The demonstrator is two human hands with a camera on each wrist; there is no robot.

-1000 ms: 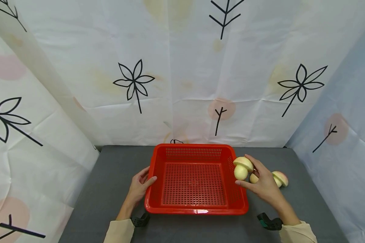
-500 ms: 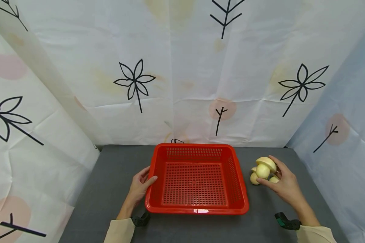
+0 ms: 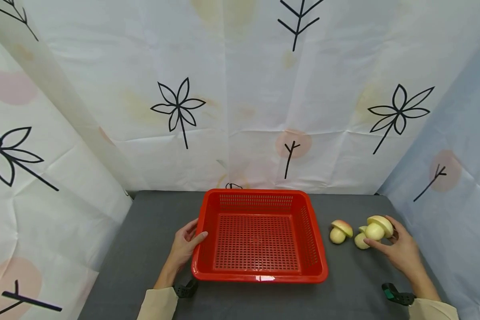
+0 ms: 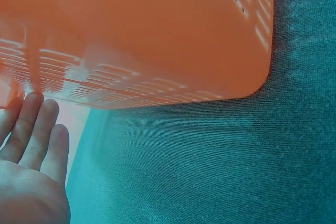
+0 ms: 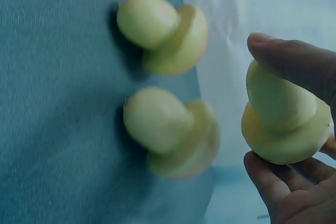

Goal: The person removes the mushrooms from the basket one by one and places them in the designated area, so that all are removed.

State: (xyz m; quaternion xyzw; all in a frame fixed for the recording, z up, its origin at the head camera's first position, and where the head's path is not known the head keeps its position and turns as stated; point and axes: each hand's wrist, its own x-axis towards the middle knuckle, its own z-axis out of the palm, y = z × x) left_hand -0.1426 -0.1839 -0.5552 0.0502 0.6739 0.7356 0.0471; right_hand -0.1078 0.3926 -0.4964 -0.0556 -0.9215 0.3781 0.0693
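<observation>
A red plastic basket (image 3: 260, 278) with slotted sides stands on the grey table. My left hand (image 3: 184, 243) holds its left side, thumb over the rim and fingers along the outer wall; in the left wrist view those fingers (image 4: 34, 140) lie straight near the slots. Beyond the basket's right side, my right hand (image 3: 406, 249) pinches a pale yellow toy mushroom (image 3: 378, 227) between thumb and fingers. Two similar mushrooms lie on the table: one mushroom (image 3: 339, 232) with a reddish cap, and another mushroom (image 3: 361, 241) partly hidden behind the held one.
White cloth walls (image 3: 244, 111) with printed plants rise behind the table and on both sides. Grey tabletop (image 3: 156, 213) shows around the basket. Each wrist wears a black strap, such as the right strap (image 3: 398, 295).
My right hand has moved right with the held mushroom, from beside the basket's rim to over the far mushroom. This uncovers the reddish-capped one. The left hand and basket stay put.
</observation>
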